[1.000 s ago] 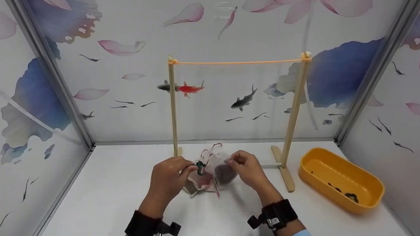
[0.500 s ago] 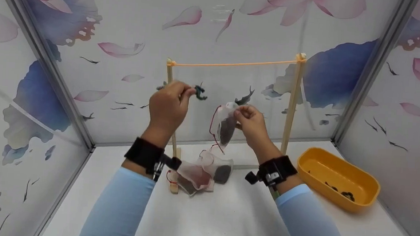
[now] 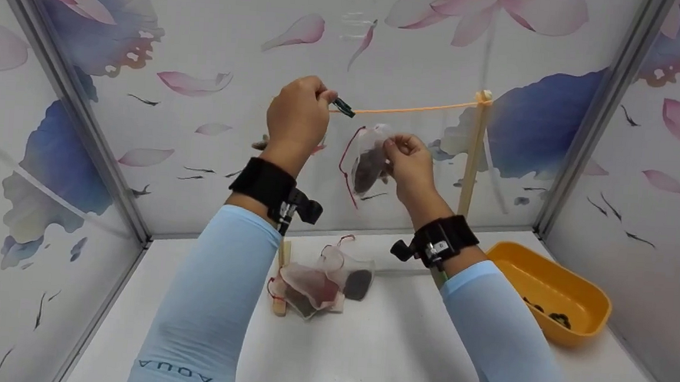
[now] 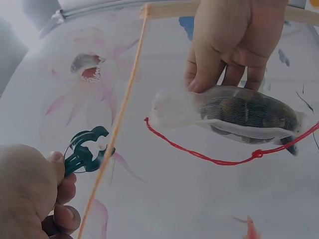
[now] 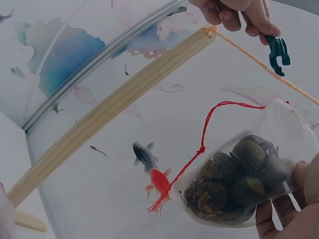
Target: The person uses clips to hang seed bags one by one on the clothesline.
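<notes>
**Clip at the line, pouch held just below**

L hand [image 3: 298,117] is raised to the orange string [image 3: 410,108] strung between two wooden posts [image 3: 473,158]. Thumb + fingers pinch a small dark-green clip [image 3: 343,107], squeezed so its mouth gapes (wrist view shows the string running right by the clip's open end; whether it's actually on the string, can't tell).

R hand [image 3: 410,166] is just below the string, near the L hand but apart from it. Its fingertips pinch the top edge of a small mesh pouch [image 3: 367,164] w/ dark contents; pouch hangs under the line, red drawstring [image 3: 346,162] looping loose beside it.

On the white tabletop [image 3: 377,358], near the left post's base, lies a heap of more mesh pouches [image 3: 322,281]. A yellow tub [image 3: 552,287] sits at right w/ a few small dark bits inside.
</notes>
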The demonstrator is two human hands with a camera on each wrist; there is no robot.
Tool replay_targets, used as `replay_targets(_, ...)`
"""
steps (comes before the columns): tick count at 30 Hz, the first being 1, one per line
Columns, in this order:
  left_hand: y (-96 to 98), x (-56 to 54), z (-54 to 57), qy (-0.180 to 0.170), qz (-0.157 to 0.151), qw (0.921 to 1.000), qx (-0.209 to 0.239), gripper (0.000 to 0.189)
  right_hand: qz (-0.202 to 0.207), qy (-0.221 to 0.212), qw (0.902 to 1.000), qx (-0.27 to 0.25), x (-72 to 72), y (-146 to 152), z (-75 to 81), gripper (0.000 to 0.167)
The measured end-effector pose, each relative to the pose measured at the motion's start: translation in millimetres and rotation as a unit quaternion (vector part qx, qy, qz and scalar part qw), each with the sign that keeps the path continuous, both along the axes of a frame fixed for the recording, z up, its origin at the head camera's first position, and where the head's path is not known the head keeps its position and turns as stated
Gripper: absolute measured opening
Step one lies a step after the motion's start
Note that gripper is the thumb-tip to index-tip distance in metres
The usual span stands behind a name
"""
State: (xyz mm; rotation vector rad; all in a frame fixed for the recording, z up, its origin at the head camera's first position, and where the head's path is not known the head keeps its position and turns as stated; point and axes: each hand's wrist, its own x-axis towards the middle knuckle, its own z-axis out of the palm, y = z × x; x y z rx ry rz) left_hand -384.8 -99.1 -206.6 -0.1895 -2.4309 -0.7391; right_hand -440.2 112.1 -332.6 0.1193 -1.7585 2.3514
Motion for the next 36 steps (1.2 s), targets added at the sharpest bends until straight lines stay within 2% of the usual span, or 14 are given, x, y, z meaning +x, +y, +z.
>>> replay_targets(6, 0.9, -5.1, 2.6, 0.01, 0.021, 0.9997, 0.012, 0.033, -0.01, 0.022, 0.9995, -0.023, 0.2, -0.1, 3.9, 0.012)
replay_targets(11, 6.2, -2.6, -0.2, -0.009, -0.002, 0.9996, -0.026, 0.035, -0.022, 0.022, 0.999, -0.032, 1.6, -0.8, 4.9, 0.013)
replay_targets(14, 9.9, 0.1, -3.7, -0.023, -0.001, 0.9988, -0.044, 0.036, -0.023, 0.022, 0.9989, -0.035, 2.9, -3.4, 7.1, 0.013)
replay_targets(17, 12.4, 1.5, -6.1, -0.027, -0.002, 0.9983, -0.052, 0.036, -0.021, 0.021, 0.9988, -0.04, 4.4, -6.0, 9.8, 0.015)
replay_targets(22, 16.9, 0.3, -8.7, -0.027, -0.022, 0.998, -0.052, 0.036, -0.031, 0.022, 0.9984, -0.041, 6.6, -8.0, 14.0, 0.014)
replay_targets(26, 22.2, -0.1, -11.5, -0.027, -0.023, 0.9977, -0.058, 0.036, -0.029, 0.023, 0.9983, -0.045, 9.0, -9.2, 15.9, 0.013)
replay_targets(31, 26.7, 1.7, -13.3, -0.044, -0.021, 0.996, -0.075, 0.046, -0.033, 0.031, 0.9978, -0.05, 11.3, -8.4, 16.1, 0.011)
replay_targets(36, 25.8, 5.7, -16.7, -0.067, -0.032, 0.9948, -0.07, 0.062, -0.037, 0.03, 0.9985, -0.028, 10.5, -5.1, 12.3, 0.001)
